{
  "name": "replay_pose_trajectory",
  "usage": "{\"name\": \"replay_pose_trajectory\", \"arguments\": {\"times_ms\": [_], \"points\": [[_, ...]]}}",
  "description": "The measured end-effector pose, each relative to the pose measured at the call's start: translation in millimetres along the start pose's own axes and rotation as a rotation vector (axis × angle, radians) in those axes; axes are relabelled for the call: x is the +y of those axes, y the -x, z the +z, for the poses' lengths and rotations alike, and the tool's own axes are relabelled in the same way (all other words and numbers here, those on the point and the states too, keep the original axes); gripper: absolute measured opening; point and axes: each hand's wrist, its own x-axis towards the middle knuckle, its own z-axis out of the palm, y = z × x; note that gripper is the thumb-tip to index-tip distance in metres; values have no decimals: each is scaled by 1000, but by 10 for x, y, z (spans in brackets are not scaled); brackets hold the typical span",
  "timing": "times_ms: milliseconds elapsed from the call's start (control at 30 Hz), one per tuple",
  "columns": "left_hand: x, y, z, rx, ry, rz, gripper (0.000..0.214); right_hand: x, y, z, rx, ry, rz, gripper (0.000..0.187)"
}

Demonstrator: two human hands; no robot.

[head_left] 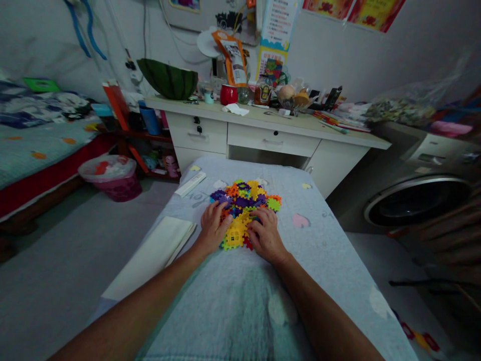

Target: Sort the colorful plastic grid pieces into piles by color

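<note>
A pile of colourful plastic gear-shaped building pieces (245, 202) lies on the cloth-covered table between my hands. Purple, orange, yellow, green and red pieces show. My left hand (215, 225) rests at the pile's left side, thumb apart from the fingers, touching the pieces. On the right side, my right hand (267, 234) lies over the pile's edge with bent, parted fingers touching pieces. A yellow piece with a window grid (235, 236) sits at the near end, between the two hands. Pieces beneath my fingertips are partly hidden.
Left of the pile lie a folded white sheet (154, 253) and a narrow white box (191, 184). Beyond the table stands a white desk (201, 136) bearing a cut watermelon (169, 80) and a red mug (228, 94). A washing machine (409, 175) stands at right.
</note>
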Motion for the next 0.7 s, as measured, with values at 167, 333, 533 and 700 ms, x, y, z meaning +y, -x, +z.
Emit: {"name": "replay_pose_trajectory", "arguments": {"times_ms": [167, 333, 533, 700], "points": [[3, -327, 5, 196, -57, -183, 45, 63, 22, -51, 107, -57, 94, 13], [-17, -580, 18, 92, -311, -370, 53, 395, 108, -65, 227, -8, 333, 20], [-96, -892, 85, -71, -319, -356, 57, 808, 225, -13, 147, 140, 637, 53], [-171, -1000, 128, -54, -233, -267, 47, 777, 217, 4, -21, 114, 627, 56]]}}
